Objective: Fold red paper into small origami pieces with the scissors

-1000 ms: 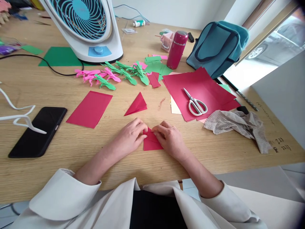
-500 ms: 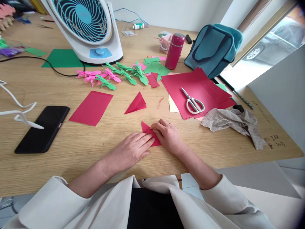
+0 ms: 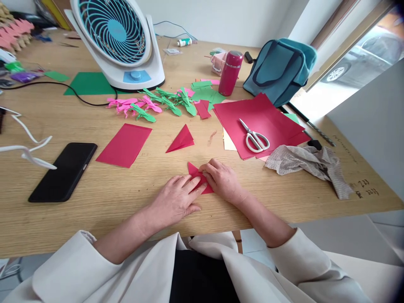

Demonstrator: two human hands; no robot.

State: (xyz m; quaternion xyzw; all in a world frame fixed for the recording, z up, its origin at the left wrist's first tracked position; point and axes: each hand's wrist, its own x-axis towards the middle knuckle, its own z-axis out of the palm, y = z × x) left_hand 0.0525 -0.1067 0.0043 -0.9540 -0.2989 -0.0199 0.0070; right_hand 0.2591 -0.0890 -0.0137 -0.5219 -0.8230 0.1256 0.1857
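Landmark: folded red triangle lying mid-table. Small red paper is just toward the wearer from it, slightly right, flat on the wooden table, partly under both hands. Left hand: palm down, nearly flat, fingers extended and slightly spread, pressing on the paper's left side; not gripping. Right hand: fingers curled, thumb and index closed at the paper's upper right edge. Whether the paper is actually pinched between them, can't tell. Left of the triangle: red rectangular sheets, apart from it; farther left, black phone with a white cable over it. Right of the triangle: large red sheets, white-handled scissors on top, points away from the wearer. Crumpled cloth at the sheets' near right corner. Beyond the triangle: pink and green folded paper figures in a cluster, fan behind them to the left. Beyond and right: red flask, upright, then teal bag farther right.
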